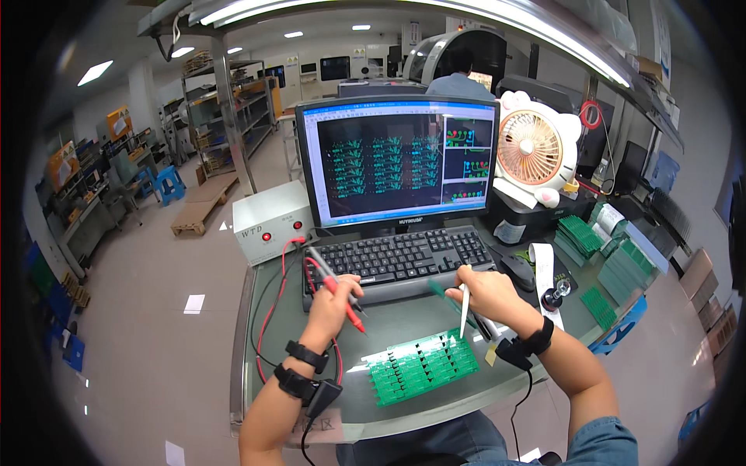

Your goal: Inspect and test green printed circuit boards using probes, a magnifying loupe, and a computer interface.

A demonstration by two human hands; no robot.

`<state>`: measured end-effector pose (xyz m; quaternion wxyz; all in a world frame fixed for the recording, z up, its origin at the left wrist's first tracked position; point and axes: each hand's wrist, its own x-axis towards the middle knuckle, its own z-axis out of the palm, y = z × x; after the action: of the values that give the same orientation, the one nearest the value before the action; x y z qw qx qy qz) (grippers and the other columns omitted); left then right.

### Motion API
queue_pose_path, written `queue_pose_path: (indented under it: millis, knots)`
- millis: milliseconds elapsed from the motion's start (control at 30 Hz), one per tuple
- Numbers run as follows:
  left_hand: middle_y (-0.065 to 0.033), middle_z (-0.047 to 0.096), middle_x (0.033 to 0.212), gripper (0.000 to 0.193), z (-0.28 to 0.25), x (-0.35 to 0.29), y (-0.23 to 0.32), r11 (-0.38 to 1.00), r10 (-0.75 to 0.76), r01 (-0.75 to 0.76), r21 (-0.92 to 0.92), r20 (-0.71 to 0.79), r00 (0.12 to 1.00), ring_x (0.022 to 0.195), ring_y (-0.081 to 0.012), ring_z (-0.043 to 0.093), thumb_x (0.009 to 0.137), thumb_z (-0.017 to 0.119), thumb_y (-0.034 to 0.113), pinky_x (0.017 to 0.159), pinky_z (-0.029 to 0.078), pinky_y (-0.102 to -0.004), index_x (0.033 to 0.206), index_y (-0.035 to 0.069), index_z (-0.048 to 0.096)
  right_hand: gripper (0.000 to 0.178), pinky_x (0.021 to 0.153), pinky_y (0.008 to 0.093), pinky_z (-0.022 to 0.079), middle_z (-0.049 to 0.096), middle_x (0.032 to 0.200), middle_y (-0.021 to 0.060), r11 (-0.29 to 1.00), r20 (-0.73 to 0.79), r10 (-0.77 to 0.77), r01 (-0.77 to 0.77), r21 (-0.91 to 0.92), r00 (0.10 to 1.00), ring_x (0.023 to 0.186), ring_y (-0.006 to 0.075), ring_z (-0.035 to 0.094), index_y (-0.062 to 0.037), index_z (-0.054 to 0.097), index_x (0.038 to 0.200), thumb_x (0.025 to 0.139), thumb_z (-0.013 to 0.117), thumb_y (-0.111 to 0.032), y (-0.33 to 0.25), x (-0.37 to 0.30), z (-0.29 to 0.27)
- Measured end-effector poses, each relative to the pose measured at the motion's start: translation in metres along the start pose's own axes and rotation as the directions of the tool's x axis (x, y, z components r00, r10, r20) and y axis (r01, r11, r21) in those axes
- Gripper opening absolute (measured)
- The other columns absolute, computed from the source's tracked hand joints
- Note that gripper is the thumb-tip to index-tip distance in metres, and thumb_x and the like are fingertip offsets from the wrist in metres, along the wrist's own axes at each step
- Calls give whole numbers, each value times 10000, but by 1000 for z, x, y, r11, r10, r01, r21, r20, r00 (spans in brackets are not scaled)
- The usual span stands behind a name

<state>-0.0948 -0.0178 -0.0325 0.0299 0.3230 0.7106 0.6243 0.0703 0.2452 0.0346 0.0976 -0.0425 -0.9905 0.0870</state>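
Observation:
A green circuit board panel (400, 380) with dark slots lies flat on the desk in front of me. To its upper left, my left hand (329, 309) is closed around a red test probe (355, 318), its tip pointing down toward the board; a darker, thin probe tip shows beside it. Over the board's upper right edge, my right hand (491, 297) grips a slim white stick (465, 311), its lower end close to the board; I cannot tell if it touches. A green strip and a silver pen-like thing show beside the right fingers, partly hidden. Black bands with cords circle both wrists.
Behind my hands stand a keyboard (396, 260) and a monitor (396, 167). A white box (272, 221) with red terminals is at left, its leads looping down. A mouse (517, 270), paper strip (545, 272), fan (536, 147) and stacked green boards (579, 235) are at right. Someone sits farther back.

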Motion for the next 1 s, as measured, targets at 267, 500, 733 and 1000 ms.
queue_pose_path:
  millis: [267, 500, 733, 1000]
  knots:
    - [-178, 673, 1058, 381, -4, 5, -8, 1000, -11, 11, 11, -6, 1000, 1020, -236, 613, 929, 413, 280, 879, 432, -330, 790, 42, 676, 493, 886, 447, 457, 623, 1078, 109, 773, 160, -615, 551, 315, 772, 1050, 330, 594, -89, 536, 1097, 784, 720, -422, -91, -34, 3]
    - [-80, 638, 833, 380, -26, -20, 19, 956, -51, -18, -293, -228, 972, 774, -142, 567, 938, 383, 263, 740, 433, -280, 760, 21, 615, 710, 952, 515, 391, 522, 1362, 78, 645, 157, -762, 757, 101, 628, 1240, 276, 507, -103, 498, 1202, 643, 830, -386, -127, -31, 37]
    - [-26, 589, 725, 395, -32, -20, 17, 942, -101, 8, -336, -261, 960, 665, -100, 515, 938, 378, 295, 635, 407, -250, 758, 29, 607, 647, 891, 449, 391, 525, 1363, 76, 696, 171, -717, 709, 115, 676, 1210, 287, 524, -133, 539, 1170, 642, 830, -369, -128, -31, 32]
    - [-11, 581, 703, 407, -44, -17, 1, 937, -164, 43, -346, -327, 931, 609, -73, 497, 950, 379, 333, 550, 374, -222, 742, 53, 589, 509, 958, 412, 441, 480, 1411, 155, 548, -318, -553, 624, 557, 770, 1186, 357, 521, -83, 585, 993, 631, 871, -298, -102, -31, -57]
